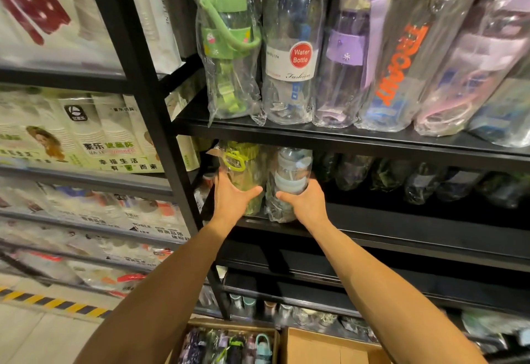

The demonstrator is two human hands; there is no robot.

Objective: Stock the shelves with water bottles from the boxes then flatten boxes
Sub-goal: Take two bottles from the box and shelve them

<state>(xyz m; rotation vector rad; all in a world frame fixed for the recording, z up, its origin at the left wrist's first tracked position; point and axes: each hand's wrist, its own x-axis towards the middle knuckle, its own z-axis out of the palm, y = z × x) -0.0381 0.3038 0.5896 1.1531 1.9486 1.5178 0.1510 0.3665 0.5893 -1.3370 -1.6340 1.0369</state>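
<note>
Left hand (232,197) is gripping the green bottle (246,168), right hand (305,201) the blue bottle (292,168); the box (277,343) below is holding more, unflattened.

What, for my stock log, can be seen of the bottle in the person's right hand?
The pale blue bottle has a clear, plastic-looking body with a light blue lid and band, sealed in a crinkled clear bag. It stands roughly upright at the front of the middle shelf. The right hand grips its lower half; the green bottle stands close on its left.
</note>
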